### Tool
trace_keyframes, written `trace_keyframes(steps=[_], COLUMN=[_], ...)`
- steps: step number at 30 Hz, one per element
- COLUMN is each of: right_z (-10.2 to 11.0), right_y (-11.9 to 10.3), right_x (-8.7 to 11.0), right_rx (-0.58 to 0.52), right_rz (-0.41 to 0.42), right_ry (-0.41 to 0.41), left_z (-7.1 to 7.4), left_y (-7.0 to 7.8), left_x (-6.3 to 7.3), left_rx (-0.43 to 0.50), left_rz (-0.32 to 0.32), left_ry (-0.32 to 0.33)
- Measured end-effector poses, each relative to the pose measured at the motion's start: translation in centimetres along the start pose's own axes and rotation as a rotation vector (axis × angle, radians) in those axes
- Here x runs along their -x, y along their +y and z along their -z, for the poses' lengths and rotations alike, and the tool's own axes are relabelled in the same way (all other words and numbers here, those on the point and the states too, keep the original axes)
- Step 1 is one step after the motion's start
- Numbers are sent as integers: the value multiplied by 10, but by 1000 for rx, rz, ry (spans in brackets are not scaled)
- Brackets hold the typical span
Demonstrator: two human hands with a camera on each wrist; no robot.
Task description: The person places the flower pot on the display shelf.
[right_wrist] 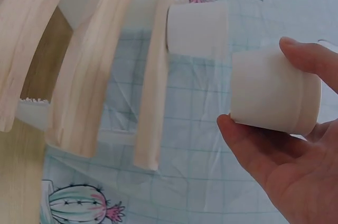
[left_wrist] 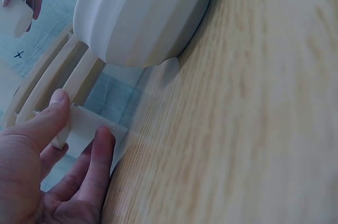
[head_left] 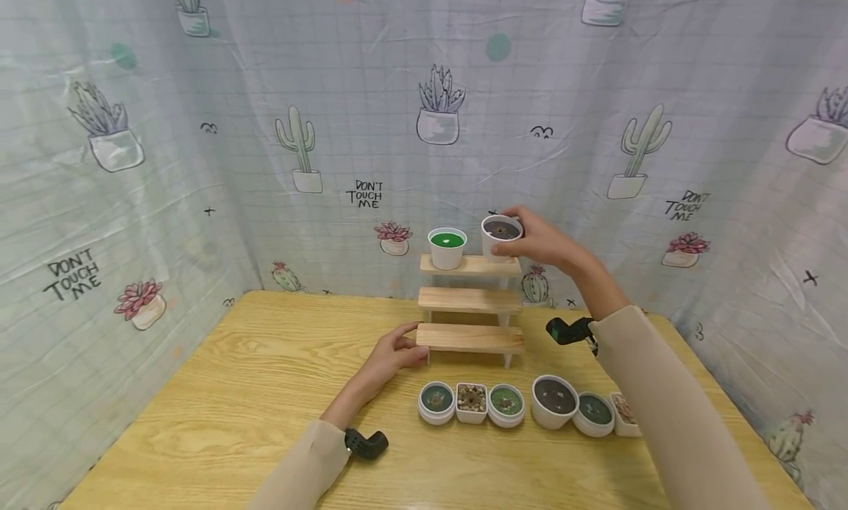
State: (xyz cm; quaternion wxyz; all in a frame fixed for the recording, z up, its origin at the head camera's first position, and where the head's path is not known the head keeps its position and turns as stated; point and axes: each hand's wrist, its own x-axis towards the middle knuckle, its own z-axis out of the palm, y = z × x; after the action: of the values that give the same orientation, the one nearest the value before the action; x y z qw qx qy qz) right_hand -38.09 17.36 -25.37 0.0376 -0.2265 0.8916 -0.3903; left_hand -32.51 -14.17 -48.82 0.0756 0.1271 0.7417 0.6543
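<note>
My right hand (head_left: 546, 243) grips a round white pot (head_left: 500, 232) with a dark grey top, thumb and fingers around its sides. The pot is just over the right end of the top tier of a three-tier wooden stand (head_left: 470, 337); in the right wrist view a gap shows between the pot (right_wrist: 269, 89) and that top plank (right_wrist: 150, 102). On the same tier, to the left, stands a white pot with a bright green top (head_left: 447, 251). My left hand (head_left: 389, 361) holds the left end of the lowest tier, thumb over the plank, fingers at its white support (left_wrist: 90, 129).
In front of the stand, a row of several small white pots runs along the wooden table (head_left: 278, 392), including a square pebble-topped pot (head_left: 472, 401) and a larger dark-topped pot (head_left: 553, 401). A cactus-print curtain (head_left: 371, 112) hangs behind and at both sides.
</note>
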Motion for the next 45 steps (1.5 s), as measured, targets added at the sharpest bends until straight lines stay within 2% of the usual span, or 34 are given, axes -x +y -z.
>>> trace_keyframes(steps=[12,21,31,36,45], right_z=[-9,-16,-25,-27,-29], right_y=[17,32,43,43,46], right_x=[-23,-29,-35,-38,-41], right_rx=[-20,-55,-3,-15,39], right_rz=[-83,-103,-142,-144,-134], right_ry=[10,24,37,41,49], left_z=[0,-2,-1,-1,-1], left_y=[-1,-1,1,2,2], left_x=[-1,-2,-2,-2,-1], left_rx=[11,8,2,6,-8], left_rz=[1,-1,1,2,-6], left_ry=[5,-1,5,4,0])
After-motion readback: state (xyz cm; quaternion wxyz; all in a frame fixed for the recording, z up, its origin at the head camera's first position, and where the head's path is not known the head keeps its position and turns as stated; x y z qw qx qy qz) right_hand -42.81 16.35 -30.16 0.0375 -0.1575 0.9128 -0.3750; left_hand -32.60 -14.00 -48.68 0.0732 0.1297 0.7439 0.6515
